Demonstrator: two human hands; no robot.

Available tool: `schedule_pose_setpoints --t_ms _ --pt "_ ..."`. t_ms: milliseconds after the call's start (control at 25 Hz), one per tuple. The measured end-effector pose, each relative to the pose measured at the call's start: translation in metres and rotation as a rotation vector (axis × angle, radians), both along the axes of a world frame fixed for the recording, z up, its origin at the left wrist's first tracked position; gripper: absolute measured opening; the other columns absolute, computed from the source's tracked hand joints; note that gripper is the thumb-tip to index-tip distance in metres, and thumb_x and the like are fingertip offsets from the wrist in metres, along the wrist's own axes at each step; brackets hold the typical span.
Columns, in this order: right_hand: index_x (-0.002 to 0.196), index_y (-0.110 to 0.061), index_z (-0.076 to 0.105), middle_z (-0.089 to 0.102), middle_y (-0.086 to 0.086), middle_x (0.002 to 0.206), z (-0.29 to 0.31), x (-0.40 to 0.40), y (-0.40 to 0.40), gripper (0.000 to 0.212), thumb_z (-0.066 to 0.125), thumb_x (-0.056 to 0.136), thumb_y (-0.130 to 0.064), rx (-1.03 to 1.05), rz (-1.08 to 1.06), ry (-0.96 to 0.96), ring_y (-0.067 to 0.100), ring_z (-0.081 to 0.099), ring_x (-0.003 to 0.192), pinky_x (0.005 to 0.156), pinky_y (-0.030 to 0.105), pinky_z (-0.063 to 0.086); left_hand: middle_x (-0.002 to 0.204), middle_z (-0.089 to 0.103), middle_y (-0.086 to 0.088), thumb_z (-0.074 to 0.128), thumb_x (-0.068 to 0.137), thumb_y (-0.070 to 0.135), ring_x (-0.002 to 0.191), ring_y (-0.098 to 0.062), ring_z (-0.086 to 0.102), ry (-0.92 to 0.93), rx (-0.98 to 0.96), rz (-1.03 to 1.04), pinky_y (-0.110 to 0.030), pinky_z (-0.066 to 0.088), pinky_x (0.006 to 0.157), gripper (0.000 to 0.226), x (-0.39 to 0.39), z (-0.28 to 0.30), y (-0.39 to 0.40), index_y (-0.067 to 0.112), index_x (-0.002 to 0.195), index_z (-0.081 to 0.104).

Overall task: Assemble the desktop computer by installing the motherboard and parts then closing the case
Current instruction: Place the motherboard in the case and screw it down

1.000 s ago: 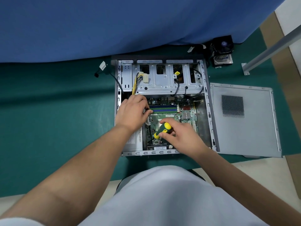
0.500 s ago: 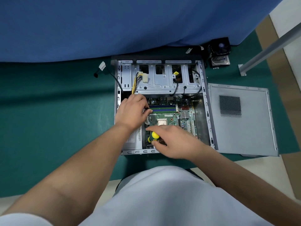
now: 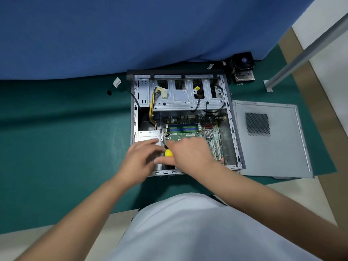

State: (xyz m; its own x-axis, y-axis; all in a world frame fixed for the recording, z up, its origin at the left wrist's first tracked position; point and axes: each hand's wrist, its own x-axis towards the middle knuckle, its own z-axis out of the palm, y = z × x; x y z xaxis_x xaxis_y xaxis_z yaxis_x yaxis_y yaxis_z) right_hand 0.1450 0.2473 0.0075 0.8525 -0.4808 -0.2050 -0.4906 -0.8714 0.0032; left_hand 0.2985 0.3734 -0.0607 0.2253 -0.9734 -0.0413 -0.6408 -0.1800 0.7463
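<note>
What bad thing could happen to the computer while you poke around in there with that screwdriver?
The screwdriver in the right hand sits just above the green motherboard; a slip might scratch it. The left hand is blurred, so it is moving close by and could bump the tool. The loose yellow wires might snag.

**Bare metal, matt cloth, glossy plastic**

The open computer case [image 3: 228,117] and its loose side panel [image 3: 278,153] are dull grey sheet metal. The green mat [image 3: 56,147] and blue cloth [image 3: 131,34] look matt. The screwdriver handle [image 3: 168,153] is glossy yellow plastic.
</note>
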Motion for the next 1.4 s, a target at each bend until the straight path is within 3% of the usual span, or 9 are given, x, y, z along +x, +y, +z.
schedule_pose_setpoints --t_ms 160,280,440,600,720,840,1000,1200,1400 --pt "0.098 -0.029 0.065 0.043 0.000 0.060 0.005 0.003 0.002 0.085 0.021 0.074 -0.098 0.048 -0.056 0.042 0.029 0.068 0.074 0.051 0.028 0.017 0.117 0.053 0.038 0.080 0.067 0.054 0.135 0.019 0.026 -0.064 0.097 0.039 -0.013 0.010 0.110 0.048 -0.020 0.001 -0.003 0.045 0.111 0.064" --pt "0.108 -0.027 0.060 0.063 0.005 0.085 0.016 -0.004 -0.002 0.079 0.028 0.079 -0.093 0.068 -0.013 0.028 0.030 0.068 0.082 0.056 0.031 0.029 0.130 0.052 0.022 0.089 0.064 0.046 0.137 -0.007 0.037 -0.046 0.143 0.120 -0.006 0.007 0.105 0.044 -0.029 0.001 -0.011 0.048 0.099 0.062" --pt "0.132 -0.037 0.049 0.059 -0.002 0.116 0.039 -0.017 -0.016 0.041 0.058 0.095 -0.052 0.195 0.301 -0.012 0.027 0.065 0.094 0.063 0.034 0.036 0.152 0.043 0.018 0.082 0.077 0.057 0.146 -0.016 0.024 -0.063 0.178 0.049 -0.007 -0.004 0.109 0.044 -0.022 -0.001 -0.009 0.047 0.118 0.069" --pt "0.119 -0.028 0.059 0.059 0.000 0.083 0.035 0.001 -0.003 0.037 0.045 0.098 -0.055 0.088 0.155 0.042 0.028 0.062 0.076 0.055 0.031 0.027 0.144 0.039 0.028 0.066 0.062 0.071 0.137 0.022 0.014 -0.066 0.134 0.000 -0.012 -0.004 0.115 0.073 -0.023 0.003 -0.010 0.042 0.129 0.061" --pt "0.106 -0.028 0.065 0.042 -0.001 0.062 0.030 0.010 0.003 0.059 0.031 0.095 -0.075 0.033 0.039 0.126 0.026 0.054 0.063 0.051 0.028 0.021 0.139 0.055 0.022 0.076 0.063 0.059 0.139 0.012 0.032 -0.037 0.130 0.071 -0.018 0.009 0.116 0.045 -0.028 0.005 -0.012 0.043 0.101 0.060" --pt "0.120 -0.024 0.054 0.063 0.003 0.089 0.030 -0.005 -0.005 0.065 0.045 0.087 -0.079 0.063 0.136 0.048 0.029 0.067 0.080 0.054 0.030 0.028 0.144 0.047 0.026 0.086 0.073 0.046 0.143 -0.003 0.031 -0.023 0.170 0.060 -0.011 0.005 0.111 0.044 -0.025 0.005 -0.011 0.056 0.100 0.053" --pt "0.126 -0.024 0.052 0.068 0.003 0.096 0.033 -0.009 -0.004 0.038 0.054 0.097 -0.049 0.072 0.206 0.019 0.032 0.068 0.085 0.059 0.034 0.032 0.145 0.038 0.033 0.074 0.071 0.057 0.142 0.015 0.020 -0.025 0.151 -0.007 -0.012 -0.003 0.114 0.053 -0.021 0.006 -0.010 0.047 0.122 0.062" --pt "0.106 -0.024 0.063 0.053 0.001 0.072 0.029 0.003 -0.002 0.069 0.033 0.088 -0.084 0.069 0.053 0.119 0.029 0.063 0.075 0.056 0.031 0.029 0.129 0.054 0.031 0.090 0.062 0.041 0.132 0.026 0.024 0.008 0.117 0.075 -0.008 0.005 0.108 0.047 -0.026 0.005 -0.012 0.035 0.097 0.059" --pt "0.126 -0.025 0.057 0.065 0.002 0.107 0.037 -0.008 -0.009 0.038 0.056 0.096 -0.049 0.104 0.270 -0.032 0.029 0.067 0.089 0.060 0.033 0.033 0.145 0.039 0.031 0.069 0.066 0.055 0.141 0.018 0.018 0.051 0.195 0.016 -0.010 -0.003 0.113 0.054 -0.021 0.009 -0.012 0.052 0.119 0.060"
